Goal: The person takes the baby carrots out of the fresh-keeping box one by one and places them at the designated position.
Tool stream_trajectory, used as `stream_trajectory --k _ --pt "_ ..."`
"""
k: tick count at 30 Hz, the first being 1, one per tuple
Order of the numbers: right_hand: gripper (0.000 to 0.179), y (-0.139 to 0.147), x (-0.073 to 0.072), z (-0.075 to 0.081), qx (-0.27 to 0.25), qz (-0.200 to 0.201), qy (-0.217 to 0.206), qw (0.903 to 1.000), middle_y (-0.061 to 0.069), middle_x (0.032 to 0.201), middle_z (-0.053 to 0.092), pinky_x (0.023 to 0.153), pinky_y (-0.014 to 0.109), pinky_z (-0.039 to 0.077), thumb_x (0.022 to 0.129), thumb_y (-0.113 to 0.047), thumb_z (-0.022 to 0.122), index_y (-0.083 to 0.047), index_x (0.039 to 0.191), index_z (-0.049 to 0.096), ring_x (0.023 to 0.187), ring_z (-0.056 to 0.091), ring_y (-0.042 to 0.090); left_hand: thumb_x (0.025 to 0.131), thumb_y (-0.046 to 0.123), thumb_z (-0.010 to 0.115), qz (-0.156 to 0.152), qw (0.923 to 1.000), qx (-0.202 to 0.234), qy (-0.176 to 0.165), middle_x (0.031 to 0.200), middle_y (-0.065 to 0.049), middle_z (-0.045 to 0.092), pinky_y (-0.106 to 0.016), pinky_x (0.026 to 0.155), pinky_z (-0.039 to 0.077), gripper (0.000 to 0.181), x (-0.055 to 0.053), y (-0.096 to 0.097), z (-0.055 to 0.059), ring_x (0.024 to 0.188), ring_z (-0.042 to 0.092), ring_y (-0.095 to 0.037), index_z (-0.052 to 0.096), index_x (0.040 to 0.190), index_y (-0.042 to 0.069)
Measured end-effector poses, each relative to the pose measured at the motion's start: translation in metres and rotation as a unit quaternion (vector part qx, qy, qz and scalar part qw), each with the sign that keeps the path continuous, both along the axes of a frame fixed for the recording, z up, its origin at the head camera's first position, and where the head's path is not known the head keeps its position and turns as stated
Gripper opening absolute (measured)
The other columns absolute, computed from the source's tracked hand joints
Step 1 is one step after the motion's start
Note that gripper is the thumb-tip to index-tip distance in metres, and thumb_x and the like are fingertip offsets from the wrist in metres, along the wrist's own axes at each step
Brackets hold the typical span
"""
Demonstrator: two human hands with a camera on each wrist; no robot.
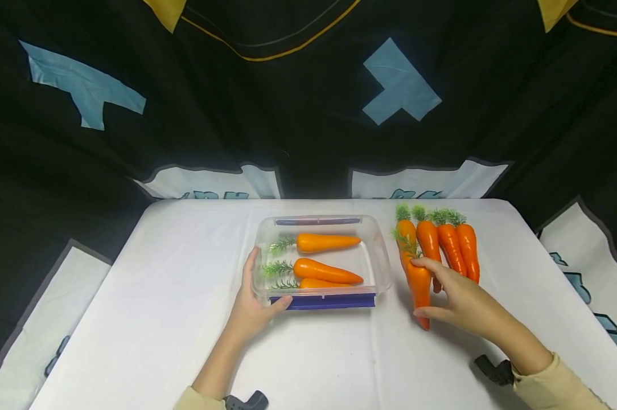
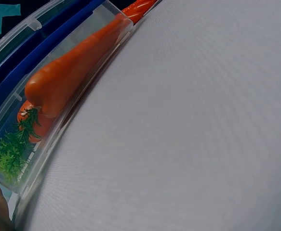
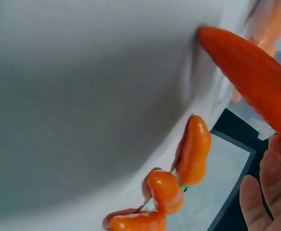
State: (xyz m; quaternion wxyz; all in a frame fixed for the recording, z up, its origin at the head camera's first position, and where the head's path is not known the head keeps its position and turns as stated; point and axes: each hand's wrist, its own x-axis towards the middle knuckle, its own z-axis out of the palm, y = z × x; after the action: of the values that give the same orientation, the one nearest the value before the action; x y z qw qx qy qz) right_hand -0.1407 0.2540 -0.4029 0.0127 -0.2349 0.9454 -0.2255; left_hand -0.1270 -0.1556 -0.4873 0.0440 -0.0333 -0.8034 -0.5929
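A clear plastic container [image 1: 381,256] with a blue clip [image 1: 323,302] along its front stands on the white table. My left hand [image 1: 251,310] grips its front left corner, the thumb on the front side and the fingers along the left wall. Inside lie three orange carrots with green tops, one at the back [image 1: 326,242] and two near the front wall [image 2: 58,82]. To the right of the container, my right hand [image 1: 459,296] holds another carrot [image 1: 418,285] between thumb and fingers, its tip towards me. In the right wrist view this carrot [image 3: 251,67] slants past the fingers.
Several more carrots [image 1: 468,245] lie side by side behind my right hand, tops pointing away from me. The held carrot overlaps the leftmost one [image 1: 406,229] in the head view. A black curtain [image 1: 308,114] with blue patches hangs behind the table [image 1: 185,256].
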Motion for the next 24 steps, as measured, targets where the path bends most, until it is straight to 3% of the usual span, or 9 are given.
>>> stream_trajectory --k 5,12,16,19,24 --pt "0.092 0.007 -0.001 -0.006 -0.014 -0.012 0.000 0.9998 -0.006 0.085 0.061 0.062 0.021 0.047 0.071 -0.042 0.087 -0.021 0.144 0.035 0.083 0.052 0.012 0.075 0.028 0.086 -0.002 1.0000 0.000 0.004 0.168 0.003 0.013 -0.068 0.117 0.021 0.116 0.000 0.000 0.000 0.149 0.027 -0.037 0.004 0.156 0.046" --pt "0.104 0.016 -0.007 -0.012 -0.031 -0.025 -0.039 0.9984 0.001 0.099 0.063 0.066 0.024 0.053 0.068 -0.047 0.088 -0.023 0.150 0.028 0.086 0.054 0.017 0.075 0.028 0.086 0.000 1.0000 -0.001 0.005 0.168 0.004 0.012 -0.068 0.117 0.021 0.117 0.000 0.001 0.002 0.150 0.026 -0.037 0.004 0.157 0.045" --pt "0.105 0.019 -0.012 -0.017 -0.033 -0.022 -0.048 0.9980 0.008 0.117 0.065 0.079 0.039 0.061 0.068 -0.045 0.089 -0.023 0.151 0.028 0.097 0.063 0.023 0.075 0.026 0.086 -0.003 1.0000 0.006 0.005 0.168 0.003 0.012 -0.067 0.118 0.020 0.117 0.000 0.001 0.002 0.150 0.025 -0.036 0.005 0.157 0.044" --pt "0.107 0.020 -0.015 -0.020 -0.024 -0.025 -0.055 0.9979 0.014 0.129 0.062 0.088 0.053 0.058 0.068 -0.045 0.089 -0.020 0.153 0.028 0.107 0.065 0.031 0.075 0.026 0.086 -0.003 0.9999 0.009 0.004 0.167 0.003 0.012 -0.067 0.118 0.019 0.117 0.001 0.000 0.002 0.150 0.024 -0.036 0.005 0.156 0.045" --pt "0.110 0.022 -0.019 -0.023 0.009 -0.038 -0.047 0.9981 0.016 0.124 0.064 0.086 0.056 0.056 0.067 -0.051 0.087 -0.016 0.154 0.029 0.105 0.063 0.031 0.075 0.029 0.086 -0.001 1.0000 0.000 0.001 0.167 0.003 0.013 -0.068 0.116 0.022 0.117 0.001 0.000 0.003 0.149 0.028 -0.037 0.005 0.156 0.046"
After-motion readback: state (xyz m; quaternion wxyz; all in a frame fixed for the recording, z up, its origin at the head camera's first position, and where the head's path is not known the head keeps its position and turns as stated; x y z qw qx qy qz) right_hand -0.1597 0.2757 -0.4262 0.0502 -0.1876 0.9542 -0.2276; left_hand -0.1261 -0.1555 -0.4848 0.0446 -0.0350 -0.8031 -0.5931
